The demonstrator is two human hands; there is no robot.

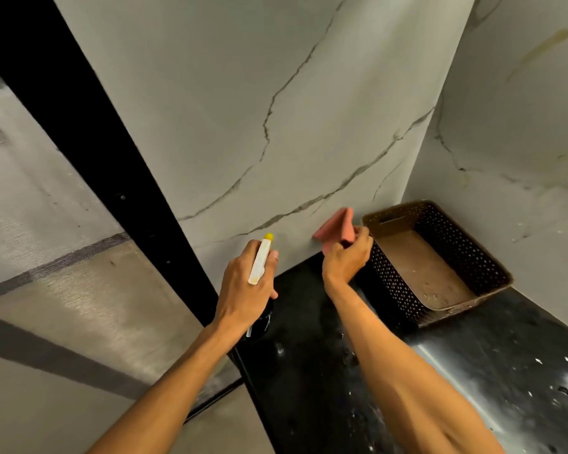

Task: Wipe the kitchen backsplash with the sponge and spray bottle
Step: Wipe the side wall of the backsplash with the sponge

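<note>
The backsplash [243, 109] is pale marble-look wall with dark veins, meeting a second wall panel [512, 132] in a corner at the right. My right hand [346, 257] grips a pink sponge [336, 229] and holds it against the wall's bottom edge, just above the black countertop [309, 371]. My left hand [246, 283] grips a spray bottle [259, 263] with a white head and yellow nozzle tip aimed at the wall; its dark body is mostly hidden under my hand.
A brown perforated plastic basket [473, 257] stands in the corner, right beside my right hand. The countertop is wet with droplets. A black vertical frame [112, 165] borders the backsplash at the left, with a mesh screen [46, 257] beyond it.
</note>
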